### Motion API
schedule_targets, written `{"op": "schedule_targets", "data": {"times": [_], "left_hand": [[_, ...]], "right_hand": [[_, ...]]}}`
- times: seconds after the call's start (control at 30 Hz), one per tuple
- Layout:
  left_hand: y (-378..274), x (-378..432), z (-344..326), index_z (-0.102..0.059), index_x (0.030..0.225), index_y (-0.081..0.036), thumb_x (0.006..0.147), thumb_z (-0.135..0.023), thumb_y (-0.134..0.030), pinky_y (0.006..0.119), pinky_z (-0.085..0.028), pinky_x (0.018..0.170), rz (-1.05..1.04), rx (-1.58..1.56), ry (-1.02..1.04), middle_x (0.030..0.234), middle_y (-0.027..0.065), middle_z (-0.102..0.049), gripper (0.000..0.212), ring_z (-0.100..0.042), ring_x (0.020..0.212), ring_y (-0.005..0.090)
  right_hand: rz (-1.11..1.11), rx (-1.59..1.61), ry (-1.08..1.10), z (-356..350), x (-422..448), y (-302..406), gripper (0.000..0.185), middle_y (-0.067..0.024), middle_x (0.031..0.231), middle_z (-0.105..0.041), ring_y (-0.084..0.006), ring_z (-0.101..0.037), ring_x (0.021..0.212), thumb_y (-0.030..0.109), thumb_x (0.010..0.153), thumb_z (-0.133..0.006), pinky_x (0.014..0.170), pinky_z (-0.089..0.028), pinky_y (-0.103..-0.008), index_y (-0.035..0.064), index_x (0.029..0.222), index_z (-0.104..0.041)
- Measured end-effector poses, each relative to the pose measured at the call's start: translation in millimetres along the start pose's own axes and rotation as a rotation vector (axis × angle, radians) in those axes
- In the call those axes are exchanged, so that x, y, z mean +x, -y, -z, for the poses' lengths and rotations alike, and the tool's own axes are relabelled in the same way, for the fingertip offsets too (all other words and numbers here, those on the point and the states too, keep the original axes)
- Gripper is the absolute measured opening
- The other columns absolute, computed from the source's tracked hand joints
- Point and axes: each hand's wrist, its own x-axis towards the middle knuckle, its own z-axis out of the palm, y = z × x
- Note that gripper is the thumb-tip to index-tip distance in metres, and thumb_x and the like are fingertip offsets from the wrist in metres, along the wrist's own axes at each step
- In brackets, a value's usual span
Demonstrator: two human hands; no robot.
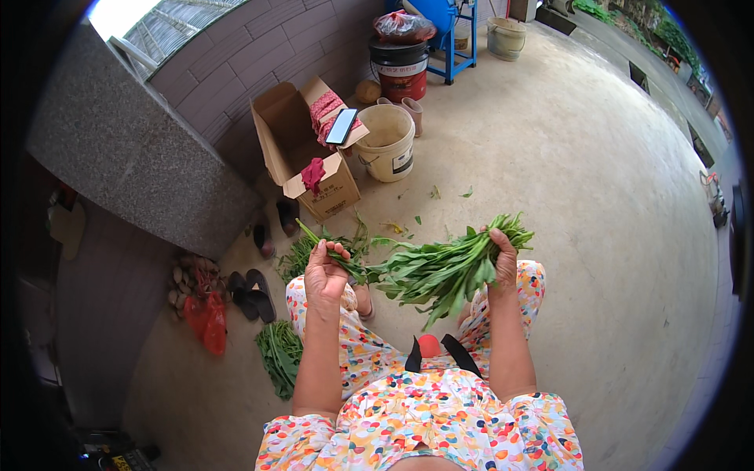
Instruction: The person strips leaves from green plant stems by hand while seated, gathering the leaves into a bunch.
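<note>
My right hand is closed around the stems of a thick bunch of leafy greens, whose leaves spread left across my lap. Between the thumb and fingers of my left hand is a green sprig, its bare stem end pointing up. The sprig's leaves hang toward the bunch, and I cannot tell whether they touch it. On the floor behind my left hand lies a loose pile of greens. Another bunch of greens rests on the floor beside my left forearm.
Ahead stand an open cardboard box with a phone on its flap and a cream plastic bucket. Dark slippers and a red plastic bag by some bulbs or tubers lie to the left. Leaf scraps dot the concrete floor.
</note>
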Motion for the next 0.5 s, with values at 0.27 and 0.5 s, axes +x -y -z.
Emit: {"op": "schedule_targets", "data": {"times": [0.27,0.5], "left_hand": [[15,-12,-17,-0.052,0.082,-0.005,0.077,-0.057,-0.004,0.032,-0.045,0.053,-0.098,0.287,-0.038,0.070,0.0068,-0.057,0.007,-0.054,0.059,0.0180],[53,-26,-43,-0.056,0.082,-0.001,0.076,-0.059,-0.002,0.021,-0.040,0.051,-0.209,0.773,0.178,0.067,0.0025,-0.056,0.007,-0.049,0.056,0.0078]], "right_hand": [[0.000,-0.255,0.026,-25,-12,-8,0.019,-0.0088,0.078,-0.061,-0.0184,-0.059,0.068,0.002,0.066,-0.064,0.065,-0.051,-0.0304,-0.0003,0.083,-0.058],[-0.176,-0.374,0.156,-40,-25,-37,0.020,-0.0061,0.078,-0.061,-0.0143,-0.058,0.069,-0.003,0.067,-0.065,0.063,-0.050,-0.0274,0.0012,0.086,-0.059]]}}
